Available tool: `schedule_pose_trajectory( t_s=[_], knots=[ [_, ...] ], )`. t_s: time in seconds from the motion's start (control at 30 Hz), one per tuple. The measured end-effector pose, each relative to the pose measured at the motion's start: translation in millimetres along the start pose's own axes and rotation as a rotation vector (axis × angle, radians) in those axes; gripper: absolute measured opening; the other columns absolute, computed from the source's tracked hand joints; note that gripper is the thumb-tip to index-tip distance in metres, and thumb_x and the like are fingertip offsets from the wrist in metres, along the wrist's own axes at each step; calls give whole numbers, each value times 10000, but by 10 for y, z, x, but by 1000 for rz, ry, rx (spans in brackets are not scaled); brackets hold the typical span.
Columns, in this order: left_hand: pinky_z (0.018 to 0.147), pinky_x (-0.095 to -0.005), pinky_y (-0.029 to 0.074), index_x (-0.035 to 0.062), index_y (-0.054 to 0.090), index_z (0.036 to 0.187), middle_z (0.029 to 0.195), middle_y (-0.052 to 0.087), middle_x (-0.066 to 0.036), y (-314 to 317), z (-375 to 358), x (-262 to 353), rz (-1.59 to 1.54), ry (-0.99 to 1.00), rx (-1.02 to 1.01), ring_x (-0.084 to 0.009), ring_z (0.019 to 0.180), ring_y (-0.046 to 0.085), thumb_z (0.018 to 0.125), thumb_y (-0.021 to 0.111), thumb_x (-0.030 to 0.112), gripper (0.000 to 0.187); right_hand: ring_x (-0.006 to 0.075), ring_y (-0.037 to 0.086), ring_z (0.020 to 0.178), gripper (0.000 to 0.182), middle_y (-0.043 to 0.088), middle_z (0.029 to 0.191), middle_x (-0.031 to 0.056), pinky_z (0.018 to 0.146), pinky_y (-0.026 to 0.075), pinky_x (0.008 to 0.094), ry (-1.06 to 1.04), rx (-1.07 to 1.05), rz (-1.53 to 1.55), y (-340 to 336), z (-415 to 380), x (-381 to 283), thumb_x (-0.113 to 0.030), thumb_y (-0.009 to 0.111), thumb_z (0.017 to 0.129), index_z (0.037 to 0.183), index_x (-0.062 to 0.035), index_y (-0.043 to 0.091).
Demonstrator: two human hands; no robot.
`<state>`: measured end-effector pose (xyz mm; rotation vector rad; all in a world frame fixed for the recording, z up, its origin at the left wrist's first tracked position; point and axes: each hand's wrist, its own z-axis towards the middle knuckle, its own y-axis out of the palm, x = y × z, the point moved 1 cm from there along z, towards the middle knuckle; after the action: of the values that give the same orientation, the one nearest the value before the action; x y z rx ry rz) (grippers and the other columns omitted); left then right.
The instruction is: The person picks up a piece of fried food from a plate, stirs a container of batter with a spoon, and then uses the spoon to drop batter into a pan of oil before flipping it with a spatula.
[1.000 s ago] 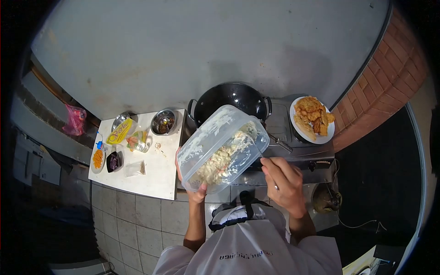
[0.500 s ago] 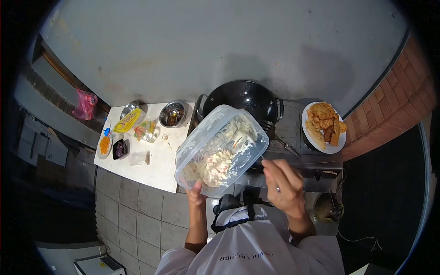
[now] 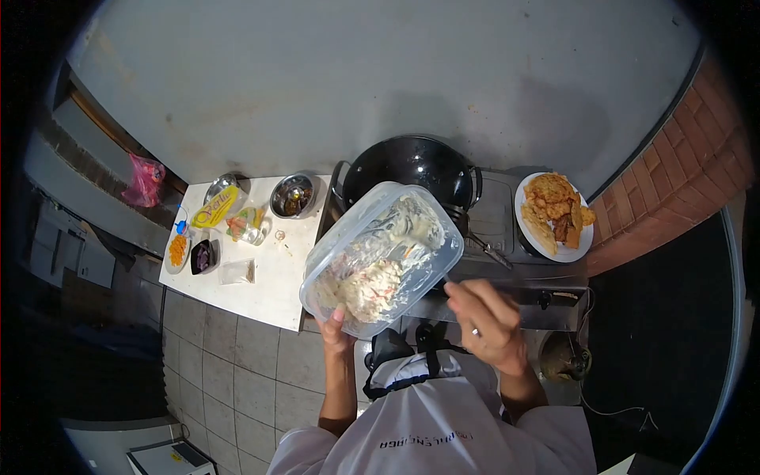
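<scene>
My left hand (image 3: 336, 331) grips the lower left edge of a clear plastic container (image 3: 435, 281), thumb over the rim. The container is tilted, and a creamy white mixture with orange-red bits (image 3: 368, 286) is heaped in its lower part and smeared on its walls. Just off the container's right side, my right hand (image 3: 488, 323) is closed around a utensil with a thin dark handle; its working end cannot be made out. Behind the container, a black wok (image 3: 412, 170) sits on the stove. A slotted metal turner (image 3: 489, 249) lies right of it.
A white plate of golden fried food (image 3: 558, 214) stands on the stove's right side. On the white table (image 3: 277, 305) are a metal bowl (image 3: 293, 196), a yellow-labelled packet (image 3: 215, 207), a glass (image 3: 253, 232), a dark bowl (image 3: 203, 257) and a dish of orange shreds (image 3: 178, 251).
The mixture inside the container has shifted and spread somewhat. My right hand has moved slightly left and down, and the view has shifted a little.
</scene>
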<state>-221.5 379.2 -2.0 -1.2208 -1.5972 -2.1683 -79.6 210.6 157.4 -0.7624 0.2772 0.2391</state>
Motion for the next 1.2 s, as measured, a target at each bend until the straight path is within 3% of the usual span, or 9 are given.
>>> schedule_pose_trajectory(
  t_s=[0.2, 0.3, 0.6, 0.9, 0.97, 1.07, 1.1, 1.2],
  knots=[
    [985, -424, 412, -16, 228, 1399, 1303, 415, -186, 98, -37, -4, -14, 6, 7, -307, 1182, 464, 658, 726, 291, 944, 264, 622, 707, 363, 605, 839, 143, 582, 492, 337, 37, -63, 111, 6, -131, -50, 97, 706, 662, 1012, 28, 643],
    [1005, -419, 379, -20, 198, 1414, 1311, 404, -181, 61, -43, -73, 75, 37, -32, -299, 1192, 448, 643, 749, 323, 1008, 272, 618, 688, 282, 613, 838, 150, 589, 495, 325, 55, 78, -58, -132, -60, 14, 111, 641, 701, 974, 41, 645],
    [1021, -407, 334, -26, 177, 1423, 1309, 397, -193, 477, -78, 77, 547, 343, -122, -294, 1211, 428, 564, 751, 499, 1158, 236, 585, 608, 194, 555, 788, 117, 523, 479, 321, -8, 39, -157, -94, -50, 224, 40, 651, 758, 939, 61, 587],
    [998, -394, 371, -19, 181, 1421, 1304, 402, -164, -16, -260, -338, 471, 198, -39, -276, 1187, 448, 602, 751, 416, 1089, 269, 618, 607, 154, 608, 760, 154, 516, 491, 334, 17, -29, 86, 94, -236, 4, 81, 595, 760, 914, 90, 596],
    [947, -427, 456, 3, 284, 1381, 1267, 467, -158, -92, -329, -372, 140, 58, 9, -311, 1145, 511, 645, 710, 319, 907, 251, 616, 609, 160, 617, 776, 161, 522, 492, 319, 5, 2, 144, 101, -296, 19, 90, 590, 754, 913, 90, 606],
    [977, -407, 424, -4, 249, 1392, 1282, 446, -169, -78, -383, -349, 73, -13, 16, -300, 1154, 501, 652, 722, 283, 924, 221, 613, 636, 176, 606, 804, 129, 523, 476, 309, 44, 58, 247, -17, -279, 104, 68, 644, 743, 917, 67, 614],
    [977, -407, 424, -4, 249, 1392, 1282, 446, -169, -42, -387, -327, 74, -10, 19, -300, 1154, 501, 652, 722, 283, 924, 234, 627, 666, 183, 622, 819, 145, 547, 487, 308, 151, 69, 309, -64, -306, 126, 95, 629, 739, 920, 73, 627],
    [984, -420, 429, 2, 275, 1377, 1274, 462, -178, 152, -400, -236, -13, 22, 11, -319, 1143, 518, 652, 719, 282, 895, 268, 636, 686, 216, 631, 817, 163, 581, 502, 321, 151, 108, 297, -98, -338, 277, 115, 604, 743, 954, 76, 627]
  ],
)
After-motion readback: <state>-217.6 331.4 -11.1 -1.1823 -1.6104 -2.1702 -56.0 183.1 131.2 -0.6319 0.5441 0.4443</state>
